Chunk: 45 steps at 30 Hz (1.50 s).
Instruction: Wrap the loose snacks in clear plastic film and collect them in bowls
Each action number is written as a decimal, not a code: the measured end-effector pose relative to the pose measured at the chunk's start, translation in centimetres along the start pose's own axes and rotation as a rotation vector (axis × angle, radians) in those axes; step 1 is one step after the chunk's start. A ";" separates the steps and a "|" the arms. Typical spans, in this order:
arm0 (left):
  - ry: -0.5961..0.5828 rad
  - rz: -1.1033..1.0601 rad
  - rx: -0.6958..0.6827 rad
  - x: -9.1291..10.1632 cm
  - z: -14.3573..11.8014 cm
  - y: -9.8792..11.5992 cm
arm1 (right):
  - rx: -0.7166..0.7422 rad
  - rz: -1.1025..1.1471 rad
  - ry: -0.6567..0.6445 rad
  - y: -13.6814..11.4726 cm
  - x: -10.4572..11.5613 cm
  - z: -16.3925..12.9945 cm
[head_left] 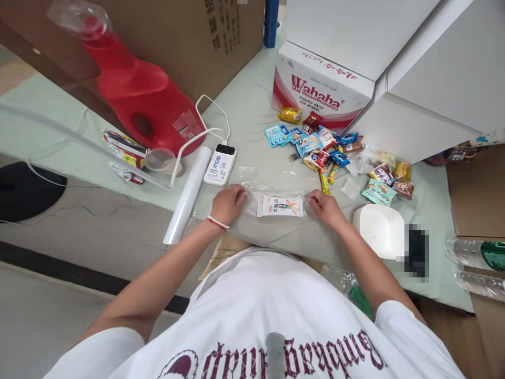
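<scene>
**Pinched at nine and three, middle in play!**

Here we are at the desk (244, 110), and the white snack packet (280, 207) lies flat right in front of me: call it the centre of the clock. Clear film (272, 181) spreads around it, reaching up towards twelve; whether a layer runs over or under the packet, I can't tell through the shine. At nine, my left hand (231, 202) has thumb and fingertips drawn together on the film's edge. At three, my right hand (324, 205) matches it, fingers curled into a pinch on the opposite side. Neither hand is gripping the packet itself!

Now, the handling. I judge this packet light, with a smooth, slippery wrapper and contents that may bend or squash under a hard squeeze. Its flat short ends look the best hold, a gentle pinch each side. The film should be flimsier: soft, clingy, quick to crease or tear, so best taken by the edges with even tension.

Around the ground: a snack pile (311, 145) crowds one to two, a white tub (361, 223) sits just past three, a power bank (221, 164) at ten, and a white roll (187, 196) at nine, outside my left hand.
</scene>
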<state>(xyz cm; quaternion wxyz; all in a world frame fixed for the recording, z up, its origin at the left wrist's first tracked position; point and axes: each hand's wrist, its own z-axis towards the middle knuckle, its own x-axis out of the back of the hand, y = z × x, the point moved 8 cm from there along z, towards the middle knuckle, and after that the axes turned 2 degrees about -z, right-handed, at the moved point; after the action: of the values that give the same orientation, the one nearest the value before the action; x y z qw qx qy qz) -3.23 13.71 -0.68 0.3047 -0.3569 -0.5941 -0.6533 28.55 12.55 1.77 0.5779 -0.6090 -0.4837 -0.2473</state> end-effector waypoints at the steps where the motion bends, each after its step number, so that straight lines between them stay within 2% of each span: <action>1: 0.076 0.028 0.044 0.4 0.5 -0.1 | -0.038 -0.092 -0.025 0.1 0.0 1.0; 3: 0.238 0.072 0.073 1.5 0.3 0.0 | -0.085 -0.272 -0.060 -0.1 0.3 2.4; 5: 0.400 0.090 0.055 2.8 -1.3 0.4 | -0.088 -0.391 -0.025 -1.0 1.4 3.3; 7: 0.540 0.096 0.038 4.0 -4.0 0.9 | -0.032 -0.432 0.047 -2.7 2.5 4.3; 9: 0.583 0.099 -0.014 4.3 -6.4 2.2 | 0.088 -0.416 0.059 -5.0 2.4 5.5; 10: 0.537 0.100 -0.079 3.8 -7.0 3.3 | 0.152 -0.400 0.038 -6.1 1.8 6.3; 11: 0.442 0.103 -0.167 2.7 -7.3 4.7 | 0.200 -0.387 0.008 -7.0 1.0 7.2; 14: 0.042 0.139 -0.423 -2.0 -6.6 9.2 | 0.194 -0.393 -0.041 -8.2 -1.3 10.2; 17: -0.184 0.208 -0.422 -5.3 -4.7 10.8 | 0.088 -0.396 -0.113 -7.8 -2.3 12.4; 20: -0.262 0.247 -0.368 -6.5 -3.5 10.4 | 0.132 -0.382 -0.153 -8.2 -1.5 12.1; 23: -0.277 0.244 -0.368 -6.9 -3.6 10.0 | 0.338 -0.393 -0.027 -10.2 0.5 9.0; 25: -0.277 0.224 -0.368 -7.0 -3.8 9.9 | 0.428 -0.441 -0.010 -11.0 0.6 5.8; 30: -0.225 0.065 -0.350 -6.8 -3.5 9.0 | 0.485 -0.538 -0.191 -9.8 -3.6 -0.2; 34: -0.139 -0.283 -0.329 -4.6 -3.6 6.0 | 0.567 -0.464 -0.170 -8.6 -6.4 -1.2; 35: -0.093 -0.386 -0.293 -3.6 -3.6 4.9 | 0.566 -0.443 -0.156 -8.3 -6.8 -1.0; 37: 0.077 -0.524 -0.159 -1.2 -3.2 2.4 | 0.564 -0.408 -0.135 -8.0 -7.3 -0.8; 39: 0.269 -0.522 -0.024 1.0 -2.6 0.9 | 0.570 -0.390 -0.124 -8.0 -7.5 -0.7; 40: 0.326 -0.484 0.010 1.7 -2.1 0.9 | 0.575 -0.384 -0.118 -8.1 -7.6 -0.7; 42: 0.305 -0.399 0.008 1.7 -0.4 2.2 | 0.578 -0.364 -0.104 -8.2 -7.5 -0.8; 45: 0.061 -0.360 -0.049 -0.4 2.3 4.7 | 0.570 -0.294 -0.102 -8.1 -7.4 -0.7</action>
<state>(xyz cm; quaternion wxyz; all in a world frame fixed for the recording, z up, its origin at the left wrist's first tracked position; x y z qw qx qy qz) 1.05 15.48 1.74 0.1919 -0.2319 -0.6230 -0.7220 18.57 8.59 -0.68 0.6584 -0.3576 -0.6446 -0.1521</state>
